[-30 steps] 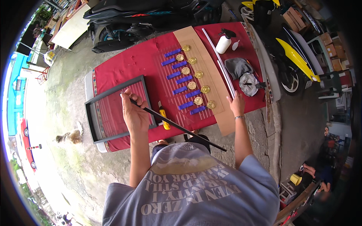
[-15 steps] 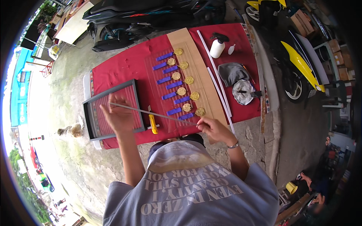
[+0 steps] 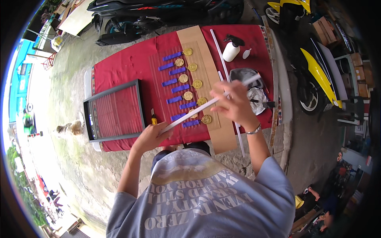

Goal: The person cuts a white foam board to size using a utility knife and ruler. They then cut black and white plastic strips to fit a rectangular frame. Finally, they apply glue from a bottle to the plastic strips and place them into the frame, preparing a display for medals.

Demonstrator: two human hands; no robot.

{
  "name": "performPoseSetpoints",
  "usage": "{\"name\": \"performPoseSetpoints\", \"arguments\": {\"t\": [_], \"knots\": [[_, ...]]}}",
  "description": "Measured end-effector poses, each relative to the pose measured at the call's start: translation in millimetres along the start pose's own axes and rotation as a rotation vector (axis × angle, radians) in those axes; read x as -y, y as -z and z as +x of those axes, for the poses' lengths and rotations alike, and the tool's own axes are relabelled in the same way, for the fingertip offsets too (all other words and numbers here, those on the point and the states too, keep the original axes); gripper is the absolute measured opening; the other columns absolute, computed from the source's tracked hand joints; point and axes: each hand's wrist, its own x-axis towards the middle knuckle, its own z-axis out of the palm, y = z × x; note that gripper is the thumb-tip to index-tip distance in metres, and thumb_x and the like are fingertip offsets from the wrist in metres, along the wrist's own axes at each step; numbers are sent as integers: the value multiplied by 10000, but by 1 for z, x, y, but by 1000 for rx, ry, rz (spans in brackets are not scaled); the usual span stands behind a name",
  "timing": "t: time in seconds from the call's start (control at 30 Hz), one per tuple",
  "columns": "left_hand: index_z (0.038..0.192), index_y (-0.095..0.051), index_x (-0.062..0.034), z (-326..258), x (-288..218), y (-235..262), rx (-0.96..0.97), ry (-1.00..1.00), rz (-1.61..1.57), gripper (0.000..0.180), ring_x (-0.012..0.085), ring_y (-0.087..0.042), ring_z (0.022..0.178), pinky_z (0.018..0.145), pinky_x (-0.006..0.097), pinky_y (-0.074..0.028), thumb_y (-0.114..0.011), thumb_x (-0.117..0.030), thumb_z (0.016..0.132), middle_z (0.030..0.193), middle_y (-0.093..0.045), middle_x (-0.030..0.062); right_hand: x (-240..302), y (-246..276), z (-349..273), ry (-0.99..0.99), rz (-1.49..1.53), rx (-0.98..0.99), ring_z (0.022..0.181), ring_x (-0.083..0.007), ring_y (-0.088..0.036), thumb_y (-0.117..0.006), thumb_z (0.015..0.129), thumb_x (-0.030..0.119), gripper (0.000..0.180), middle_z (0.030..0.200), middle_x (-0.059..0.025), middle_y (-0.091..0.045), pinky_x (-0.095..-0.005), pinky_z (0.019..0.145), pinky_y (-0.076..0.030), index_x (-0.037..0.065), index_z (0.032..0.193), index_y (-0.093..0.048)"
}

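A white spray bottle (image 3: 230, 50) with a black trigger head stands at the far right of the red cloth, a small white bottle (image 3: 246, 53) just beside it. Brown cardboard boxes (image 3: 359, 65) are stacked at the far right, behind the yellow motorbike.

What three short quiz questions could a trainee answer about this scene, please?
1. True or false: both hands hold the white strip.
2. What lies on the cardboard? A) medals B) spoons C) keys
3. Fill in: the frame lies on the ____ cloth.

Key:
1. True: the left hand grips the near end and the right hand the far part.
2. A: medals with purple ribbons.
3. Red.
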Motion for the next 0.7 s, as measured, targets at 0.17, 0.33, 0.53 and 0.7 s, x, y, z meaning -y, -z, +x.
{"name": "performPoseSetpoints", "arguments": {"t": [0.17, 0.33, 0.53, 0.7], "knots": [[1180, -667, -7, -24, 54, -50, -116, 192, -999, 386, 64, -476, 584, 531, 268, -407, -444, -304, 1073, 653, -489, -10, -144, -26, -24, -878, 281, -994, 955, -220, -630, -596, 992, 190, 300, 1058, -162, -627, -328, 874, -512, -38, 1177, -532], [1279, -588, 10, 2, 82, -87, -259, 284, -1438, 482, 69, -382, 545, 485, 232, -342, -370, -374, 1086, 716, -382, -41, -323, -142, -114, -1093, 19, -462, 1061, -347, -634, -826, 791, 332, 792, 1257, -276, -541, -423, 955, -509, -87, 1342, -442], [1293, -567, 11, 25, 134, -125, -393, 283, -1542, 527, 80, -403, 575, 513, 242, -366, -361, -424, 1080, 716, -392, -34, -351, -199, -95, -947, 211, -391, 1039, -309, -654, -883, 737, 249, 621, 1116, -219, -665, -423, 904, -501, -95, 1163, -589], [1240, -635, -9, 46, 160, -147, -480, 365, -1362, 537, 67, -416, 628, 583, 243, -381, -374, -448, 1074, 720, -422, -43, -394, -201, -108, -1056, -88, -307, 1019, -354, -661, -812, 814, 368, 530, 1074, -192, -684, -454, 875, -495, -27, 1101, -606]]}}
